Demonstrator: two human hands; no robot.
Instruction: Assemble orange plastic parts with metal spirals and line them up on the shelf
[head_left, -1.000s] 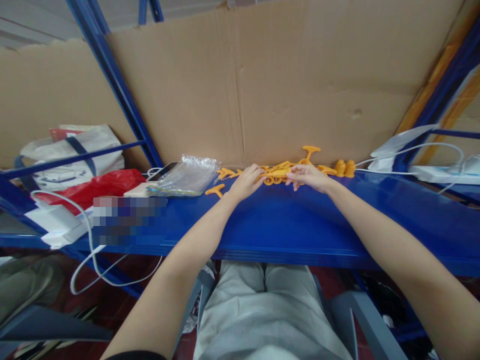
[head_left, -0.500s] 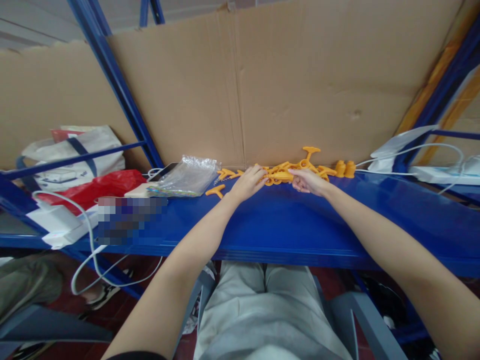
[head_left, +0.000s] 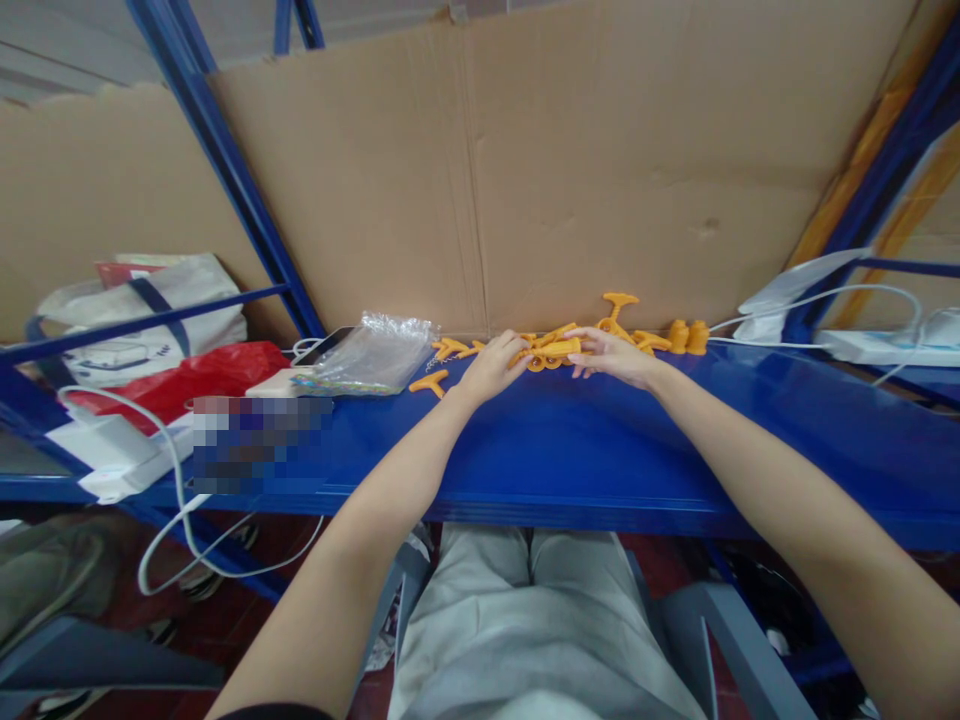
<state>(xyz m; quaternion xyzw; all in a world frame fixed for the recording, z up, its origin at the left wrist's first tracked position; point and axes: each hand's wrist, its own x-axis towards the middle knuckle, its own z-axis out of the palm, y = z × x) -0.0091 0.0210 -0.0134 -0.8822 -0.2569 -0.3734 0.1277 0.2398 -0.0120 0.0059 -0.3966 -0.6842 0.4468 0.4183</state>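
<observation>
Over the far side of the blue shelf, my left hand (head_left: 495, 367) is closed on the left end of an orange plastic piece (head_left: 559, 348) with a cylindrical body. My right hand (head_left: 616, 358) has its fingers around the right end of that piece, looser and more spread. The fingertips partly hide both ends. Behind and beneath lies a pile of orange plastic parts, some with rings. A T-shaped orange handle with a threaded stem (head_left: 620, 302) sticks up behind my right hand. Another T-shaped orange handle (head_left: 429, 382) lies left of my left wrist.
Two orange bell-shaped pieces (head_left: 688, 338) stand right of the pile. Clear plastic bags (head_left: 371, 358), a red bag (head_left: 202, 380) and white adapters with cables (head_left: 112, 450) lie on the left. Cardboard (head_left: 570, 160) closes off the back. Another person's leg shows at lower left.
My right hand's fingers have loosened and spread from a tighter curl at the right end of the orange piece. My left hand stays nearly in place.
</observation>
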